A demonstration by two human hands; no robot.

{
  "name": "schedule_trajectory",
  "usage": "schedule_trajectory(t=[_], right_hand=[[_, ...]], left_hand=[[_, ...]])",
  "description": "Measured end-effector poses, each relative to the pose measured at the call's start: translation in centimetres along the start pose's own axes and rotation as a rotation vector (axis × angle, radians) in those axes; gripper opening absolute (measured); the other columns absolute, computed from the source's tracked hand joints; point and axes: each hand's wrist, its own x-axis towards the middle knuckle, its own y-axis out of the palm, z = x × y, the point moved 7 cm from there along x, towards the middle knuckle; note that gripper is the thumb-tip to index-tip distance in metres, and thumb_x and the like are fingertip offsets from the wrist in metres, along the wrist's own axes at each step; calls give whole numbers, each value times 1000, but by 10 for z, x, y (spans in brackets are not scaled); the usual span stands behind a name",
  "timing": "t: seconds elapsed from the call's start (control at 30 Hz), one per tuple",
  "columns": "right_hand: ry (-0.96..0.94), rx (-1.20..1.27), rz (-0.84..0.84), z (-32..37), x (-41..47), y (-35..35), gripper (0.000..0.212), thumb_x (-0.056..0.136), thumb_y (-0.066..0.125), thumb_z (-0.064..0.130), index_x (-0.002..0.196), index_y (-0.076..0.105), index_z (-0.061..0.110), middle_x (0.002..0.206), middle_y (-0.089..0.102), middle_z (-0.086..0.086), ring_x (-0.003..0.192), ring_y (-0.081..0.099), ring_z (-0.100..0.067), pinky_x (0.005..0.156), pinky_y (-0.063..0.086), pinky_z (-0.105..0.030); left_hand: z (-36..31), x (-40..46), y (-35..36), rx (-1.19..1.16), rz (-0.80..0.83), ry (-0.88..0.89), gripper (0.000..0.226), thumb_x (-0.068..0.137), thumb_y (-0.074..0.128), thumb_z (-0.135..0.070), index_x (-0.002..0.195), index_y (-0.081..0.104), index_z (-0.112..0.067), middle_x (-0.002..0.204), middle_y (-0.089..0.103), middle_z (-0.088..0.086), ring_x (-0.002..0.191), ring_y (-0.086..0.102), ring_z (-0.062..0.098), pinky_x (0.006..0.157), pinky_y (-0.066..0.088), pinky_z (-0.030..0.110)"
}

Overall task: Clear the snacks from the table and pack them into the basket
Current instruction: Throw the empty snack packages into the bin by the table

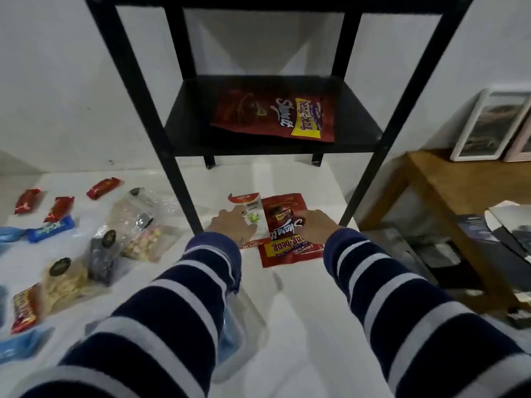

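Left hand (234,225) lies on the box (253,215), right hand (314,226) on the pouch (287,245); fingers apparently flat, readying pickup, grip unclear.

I am in a room of a home, by the look of it. Framed pictures (488,124) lean against my plain white wall on a wooden side table (448,179), and a black metal shelf (270,139) stands on my white table (301,326).

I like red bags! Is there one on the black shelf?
Yes, a red snack bag lies flat on the black shelf.
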Motion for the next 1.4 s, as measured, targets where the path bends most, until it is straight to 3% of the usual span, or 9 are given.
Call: schedule_trajectory(t=[0.1, 0.23, 0.43, 0.57, 0.67, 0.83, 0.97, 1.23, 1.4], right_hand=[[96, 20, -81, -17, 28, 0, 50, 94, 48, 28, 142, 37, 34, 137, 43, -11, 124, 45, -35, 101, 43, -47], [177, 38, -47, -29, 54, 7, 50, 93, 45, 24, 139, 36, 41, 131, 38, -9, 126, 35, -33, 101, 40, -55], [251, 542, -122, -34, 63, 3, 33, 88, 56, 6, 118, 63, 21, 120, 62, -8, 103, 64, -28, 91, 54, -40], [213, 651, -91, -27, 52, 13, 38, 82, 64, 1, 115, 63, 19, 106, 65, -7, 87, 65, -23, 65, 54, -27], [158, 691, -30, -13, 40, 23, 44, 82, 58, -6, 122, 61, 13, 99, 62, -5, 88, 62, -24, 80, 57, -38], [121, 793, 36, 3, -5, 14, 44, 84, 53, -13, 125, 59, 2, 98, 60, -6, 81, 59, -16, 71, 55, -26], [54, 771, -51, 32, -56, -7, 42, 87, 51, -13, 123, 62, 4, 119, 63, -16, 93, 63, -25, 84, 55, -36], [-109, 715, -148, 129, -208, -34, 42, 89, 53, -10, 124, 62, 12, 117, 60, -11, 93, 61, -25, 67, 54, -29], [-254, 664, -125, 207, -273, -18, 43, 90, 54, -6, 127, 60, 15, 119, 59, -9, 101, 62, -26, 82, 56, -36]], left_hand=[[1, 27, 9, 57, -28, -96, 68, 86, 48, -61, 142, 33, -27, 136, 44, 13, 120, 48, 37, 97, 45, 50], [-1, 45, 23, 25, 22, -177, 93, 72, 55, -76, 146, 26, -27, 141, 37, 13, 122, 48, 39, 96, 45, 51], [-2, 45, 35, 79, 26, -169, 95, 72, 67, -61, 147, 20, -27, 144, 26, 15, 118, 49, 40, 85, 46, 44], [0, 34, 36, 72, 28, -122, 96, 69, 69, -63, 146, 22, -28, 140, 31, 13, 120, 48, 36, 86, 47, 41], [3, 16, 41, -27, 29, -97, 98, 70, 71, -59, 148, 21, -27, 147, 26, 13, 131, 40, 35, 97, 44, 42], [8, -26, 29, -144, 10, -55, 103, 69, 72, -60, 150, 18, -25, 154, 22, 10, 139, 31, 31, 106, 36, 44], [12, -72, -3, -143, -76, -4, 103, 66, 71, -65, 148, 20, -29, 143, 30, 13, 129, 41, 32, 103, 41, 43], [63, -214, -78, -132, -274, 24, 101, 70, 70, -63, 149, 17, -29, 146, 29, 11, 128, 43, 31, 102, 41, 45], [122, -296, -125, -167, -411, -52, 101, 70, 70, -62, 150, 15, -32, 150, 22, 8, 129, 43, 31, 99, 42, 46]])
